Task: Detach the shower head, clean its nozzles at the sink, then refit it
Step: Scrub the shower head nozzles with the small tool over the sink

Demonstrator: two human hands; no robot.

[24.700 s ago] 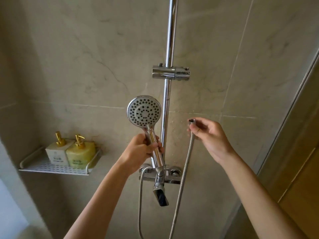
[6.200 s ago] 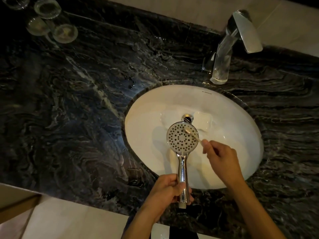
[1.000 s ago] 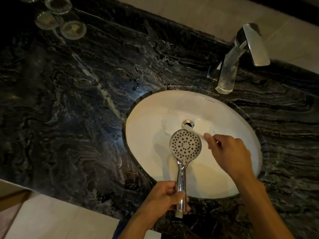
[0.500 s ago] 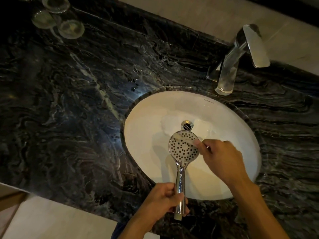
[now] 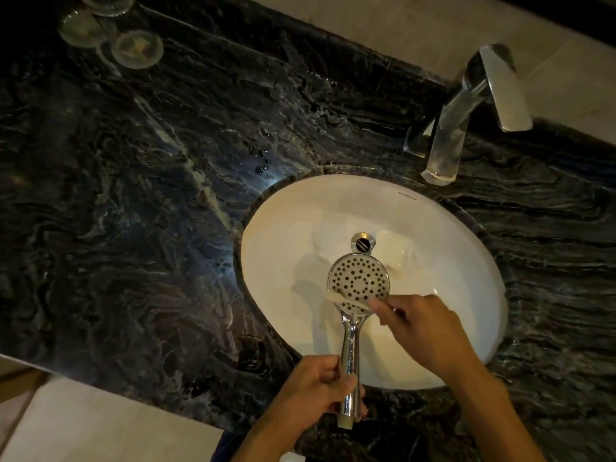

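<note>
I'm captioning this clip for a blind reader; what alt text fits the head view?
Over a white sink, the left hand grips a chrome shower head by its handle, nozzles up, while the right hand draws a small pale brush across them. A chrome tap stands on the black marble counter.

- The left hand (image 5: pixel 313 391) grips the chrome handle of the shower head (image 5: pixel 358 278), nozzle face up, over the white sink (image 5: pixel 290 235).
- The right hand (image 5: pixel 423 331) pinches a thin pale stick (image 5: pixel 346 301) that lies across the lower edge of the nozzle face.
- The drain (image 5: pixel 362 243) shows just beyond the shower head.
- A chrome tap (image 5: pixel 466 111) stands on the dark marble desk (image 5: pixel 133 211) behind the sink.
- Three clear glasses (image 5: pixel 136 49) sit at the far left corner.
</note>
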